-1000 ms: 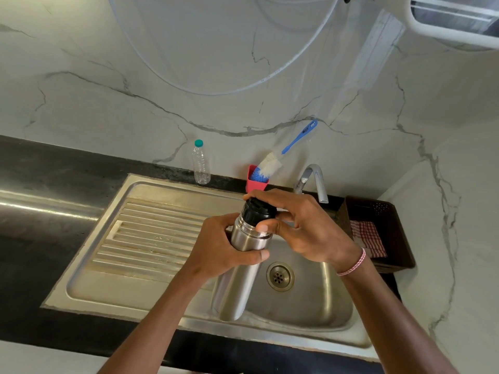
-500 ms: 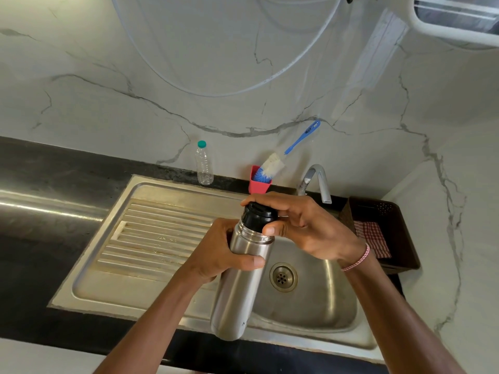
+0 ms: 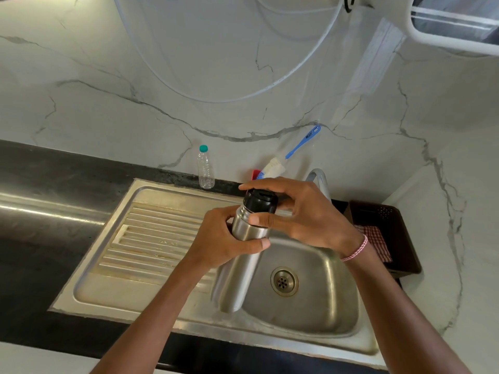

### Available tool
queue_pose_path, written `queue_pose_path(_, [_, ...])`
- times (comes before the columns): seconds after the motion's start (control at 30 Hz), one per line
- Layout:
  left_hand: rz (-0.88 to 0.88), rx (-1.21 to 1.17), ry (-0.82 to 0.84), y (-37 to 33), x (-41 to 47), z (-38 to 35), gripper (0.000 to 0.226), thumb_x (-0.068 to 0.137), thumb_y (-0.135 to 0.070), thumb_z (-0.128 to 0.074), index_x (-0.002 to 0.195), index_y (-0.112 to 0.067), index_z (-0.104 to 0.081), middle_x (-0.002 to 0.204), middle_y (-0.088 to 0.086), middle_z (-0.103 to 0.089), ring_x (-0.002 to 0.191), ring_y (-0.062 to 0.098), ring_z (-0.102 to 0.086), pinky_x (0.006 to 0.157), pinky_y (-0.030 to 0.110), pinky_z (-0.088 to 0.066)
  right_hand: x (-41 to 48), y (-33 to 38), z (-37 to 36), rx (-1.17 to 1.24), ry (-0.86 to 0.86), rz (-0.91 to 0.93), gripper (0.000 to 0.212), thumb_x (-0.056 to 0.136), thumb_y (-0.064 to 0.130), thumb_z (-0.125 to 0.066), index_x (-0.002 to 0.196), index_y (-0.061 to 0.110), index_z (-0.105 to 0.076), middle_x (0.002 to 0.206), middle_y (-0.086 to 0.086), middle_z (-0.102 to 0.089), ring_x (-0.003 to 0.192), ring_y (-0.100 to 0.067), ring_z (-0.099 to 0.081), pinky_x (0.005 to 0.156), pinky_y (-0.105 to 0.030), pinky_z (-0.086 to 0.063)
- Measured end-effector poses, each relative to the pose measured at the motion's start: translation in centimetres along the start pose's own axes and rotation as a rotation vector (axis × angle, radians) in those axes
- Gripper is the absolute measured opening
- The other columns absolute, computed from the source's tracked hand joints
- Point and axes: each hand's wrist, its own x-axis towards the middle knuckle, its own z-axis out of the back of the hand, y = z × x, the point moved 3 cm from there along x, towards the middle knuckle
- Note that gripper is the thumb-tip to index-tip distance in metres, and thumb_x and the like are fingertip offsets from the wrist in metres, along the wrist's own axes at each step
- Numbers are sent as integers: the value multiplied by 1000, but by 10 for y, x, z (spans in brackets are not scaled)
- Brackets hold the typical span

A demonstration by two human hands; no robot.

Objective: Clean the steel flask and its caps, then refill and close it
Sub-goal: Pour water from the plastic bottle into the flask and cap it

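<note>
I hold a steel flask point(image 3: 237, 273) upright over the left side of the sink basin point(image 3: 318, 311). My left hand point(image 3: 221, 238) grips the flask's upper body, thumb across the front. My right hand point(image 3: 305, 217) curls round the black inner cap point(image 3: 260, 202) on the flask's neck, fingers over the top and thumb at the cap's lower edge. No outer steel cap is in view.
A steel drainboard point(image 3: 151, 238) lies left of the basin. Behind stand a small clear plastic bottle point(image 3: 205, 168), a red holder point(image 3: 255, 174) with a blue-handled bottle brush point(image 3: 294, 151), and the tap point(image 3: 320, 179). A brown basket point(image 3: 399, 236) with a checked cloth point(image 3: 376, 238) sits at right.
My right hand's fingers have shifted round the black cap, the thumb moving lower on it. The flask stays in my left hand over the sink.
</note>
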Motion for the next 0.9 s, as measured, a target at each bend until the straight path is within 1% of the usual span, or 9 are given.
queue_pose_path(0.2, [-13, 46, -71, 3, -3, 3, 34, 62, -32, -94, 88, -28, -73, 79, -6, -77, 70, 13, -74, 64, 20, -54, 8, 5, 0, -53, 51, -7, 50, 80, 30, -88, 127, 32, -70, 112, 15, -73, 110, -10, -67, 98, -40, -55])
queue_pose_path(0.27, [-16, 89, -110, 1, -4, 2, 35, 63, -21, -99, 87, -25, -73, 75, -9, -76, 66, 10, -73, 61, 19, -53, 9, 8, 0, -155, -23, -18, 52, 72, 43, -90, 120, 33, -73, 101, 21, -72, 99, -4, -67, 95, -33, -54])
queue_pose_path(0.37, [-33, 159, -182, -2, -5, 0, 36, 62, -20, -100, 83, -28, -72, 71, -14, -73, 65, 8, -71, 60, 16, -51, 12, 14, -4, -470, -147, -59, 59, 63, 73, -80, 108, 36, -69, 90, 19, -68, 84, -1, -62, 88, -6, -38])
queue_pose_path(0.43, [-45, 184, -206, -4, -5, 0, 37, 62, -22, -100, 82, -31, -70, 70, -18, -72, 64, 5, -69, 59, 11, -47, 15, 13, -8, -512, -157, -87, 67, 58, 84, -71, 105, 37, -64, 93, 15, -67, 86, -4, -62, 84, -11, -41])
queue_pose_path(0.53, [-30, 168, -214, -5, -4, 1, 39, 62, -23, -100, 88, -30, -72, 74, -18, -74, 66, 4, -72, 60, 12, -49, 12, 2, -7, -107, -99, -106, 62, 68, 65, -81, 119, 33, -66, 113, 11, -69, 106, -7, -66, 95, -34, -55])
queue_pose_path(0.67, [-21, 133, -235, -2, -1, 3, 46, 59, -26, -100, 97, -26, -75, 84, -15, -78, 75, 8, -76, 64, 19, -56, 3, -4, -6, 395, -39, -113, 51, 86, 13, -80, 135, 16, -64, 125, -4, -72, 116, -19, -69, 104, -42, -54])
queue_pose_path(0.73, [-32, 146, -236, -2, -1, 2, 47, 57, -30, -100, 97, -26, -75, 85, -14, -78, 76, 9, -76, 65, 23, -59, 3, -6, -9, 397, -153, -130, 50, 80, 17, -85, 127, 18, -69, 119, -3, -74, 109, -19, -72, 99, -43, -57])
queue_pose_path(0.83, [-27, 148, -247, -5, -2, -3, 48, 58, -28, -101, 94, -34, -71, 84, -17, -77, 73, 6, -75, 64, 19, -58, 5, -5, -20, 130, -399, -137, 54, 68, 44, -93, 115, 28, -73, 106, 6, -73, 94, -11, -74, 85, -36, -62])
queue_pose_path(0.9, [-37, 154, -254, -6, -2, -4, 44, 58, -35, -99, 93, -34, -72, 84, -19, -76, 75, 5, -74, 63, 16, -55, 4, -5, -26, 29, -451, -98, 64, 65, 50, -93, 121, 30, -69, 108, 10, -67, 96, -8, -71, 84, -31, -61])
